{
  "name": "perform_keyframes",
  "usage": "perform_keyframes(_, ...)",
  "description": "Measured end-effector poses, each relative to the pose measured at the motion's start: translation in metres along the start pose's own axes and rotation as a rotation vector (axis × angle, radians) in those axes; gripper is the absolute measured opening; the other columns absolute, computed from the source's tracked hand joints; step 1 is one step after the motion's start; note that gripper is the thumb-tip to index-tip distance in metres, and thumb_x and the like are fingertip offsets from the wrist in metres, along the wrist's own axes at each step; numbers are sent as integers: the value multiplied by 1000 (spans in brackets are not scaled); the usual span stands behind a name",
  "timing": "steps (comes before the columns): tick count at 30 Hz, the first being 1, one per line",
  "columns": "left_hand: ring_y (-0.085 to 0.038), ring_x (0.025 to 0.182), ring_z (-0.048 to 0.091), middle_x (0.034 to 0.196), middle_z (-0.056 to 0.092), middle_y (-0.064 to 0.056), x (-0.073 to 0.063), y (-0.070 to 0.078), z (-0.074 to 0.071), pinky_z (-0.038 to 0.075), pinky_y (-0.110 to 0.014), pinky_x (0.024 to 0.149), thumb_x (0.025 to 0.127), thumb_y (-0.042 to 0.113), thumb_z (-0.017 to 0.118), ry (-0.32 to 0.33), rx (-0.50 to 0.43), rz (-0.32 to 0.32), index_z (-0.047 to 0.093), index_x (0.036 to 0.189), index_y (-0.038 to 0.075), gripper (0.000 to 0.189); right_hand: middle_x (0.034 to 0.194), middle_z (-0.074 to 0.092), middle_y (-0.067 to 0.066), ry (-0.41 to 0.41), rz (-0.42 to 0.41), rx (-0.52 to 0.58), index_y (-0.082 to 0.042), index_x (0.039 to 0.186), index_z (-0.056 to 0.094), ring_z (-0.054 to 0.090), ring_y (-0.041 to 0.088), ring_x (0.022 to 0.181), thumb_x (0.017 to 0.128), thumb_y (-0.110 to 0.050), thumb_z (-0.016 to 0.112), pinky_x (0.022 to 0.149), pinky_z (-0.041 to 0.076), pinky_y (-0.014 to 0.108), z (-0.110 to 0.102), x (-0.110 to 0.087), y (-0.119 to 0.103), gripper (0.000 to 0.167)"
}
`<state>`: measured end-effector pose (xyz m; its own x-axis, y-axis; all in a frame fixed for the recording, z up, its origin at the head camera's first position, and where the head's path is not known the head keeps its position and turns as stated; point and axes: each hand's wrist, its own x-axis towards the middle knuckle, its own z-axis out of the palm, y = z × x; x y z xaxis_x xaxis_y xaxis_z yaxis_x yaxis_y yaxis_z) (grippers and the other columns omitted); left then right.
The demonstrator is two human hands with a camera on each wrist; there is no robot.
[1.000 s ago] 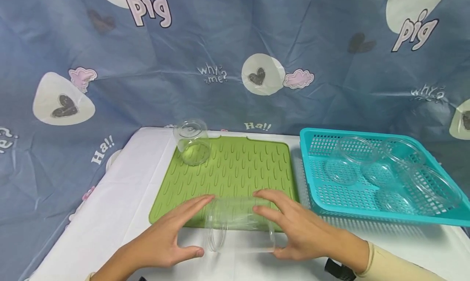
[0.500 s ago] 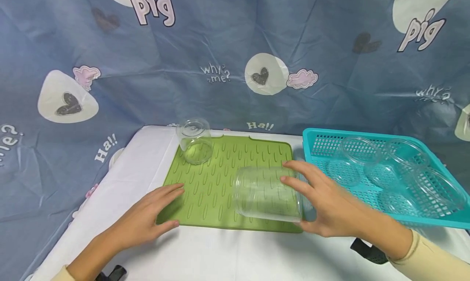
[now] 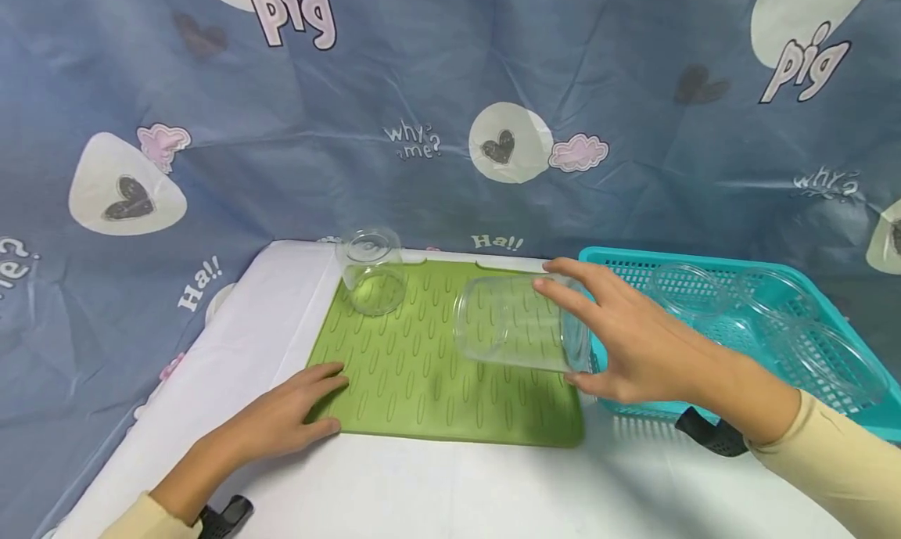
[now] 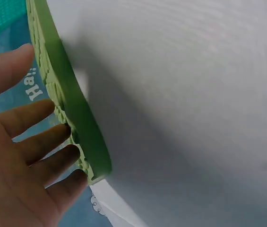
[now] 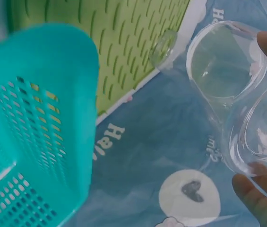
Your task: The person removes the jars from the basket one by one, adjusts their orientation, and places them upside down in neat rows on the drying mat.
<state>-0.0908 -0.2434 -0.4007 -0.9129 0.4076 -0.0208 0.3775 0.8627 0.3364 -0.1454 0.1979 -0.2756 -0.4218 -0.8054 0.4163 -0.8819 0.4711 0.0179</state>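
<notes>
A clear cylindrical cup (image 3: 524,324) is held sideways over the green ridged mat (image 3: 436,410) — jutting leftward from the right hand (image 3: 626,335), whose fingers and thumb grip one end; the left hand (image 3: 285,410), fingers relaxed, is at the mat's corner.

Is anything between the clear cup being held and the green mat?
Nothing visible: the right hand holds the clear cup sideways above the green mat; the other cup stands at its far left corner.
</notes>
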Motion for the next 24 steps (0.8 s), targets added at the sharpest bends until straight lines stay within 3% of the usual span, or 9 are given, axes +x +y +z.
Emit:
perform_keyframes(8,-42,138,46,152,46,-18,-1,-5,4,43,-59,110,90,31,71,-10,16,-11,55,138,0,59,153,38,14,-45,27,-40,-16,154,29,51,32,127,62,-33,92,86,55,48,-4,10,5,113)
perform_keyframes(13,-44,140,43,155,41,-22,1,-6,4,42,-59,110,93,38,66,-10,10,-38,50,141,-4,66,152,39,15,-56,22,-25,-10,155,28,46,32,133,62,-32,91,99,50,53,-7,19,8,114)
perform_keyframes(16,-45,140,42,154,41,-23,2,-6,5,41,-59,111,90,44,68,-22,8,-53,50,140,-6,73,155,36,14,-77,34,10,-10,154,28,44,32,136,64,-31,90,100,50,53,-10,29,9,112)
perform_keyframes(24,-48,143,36,156,38,-24,4,-3,6,36,-62,115,83,42,76,-60,-10,-97,50,139,-6,78,152,40,12,-226,67,42,-17,155,30,49,31,128,67,-33,88,98,50,50,-16,63,9,107)
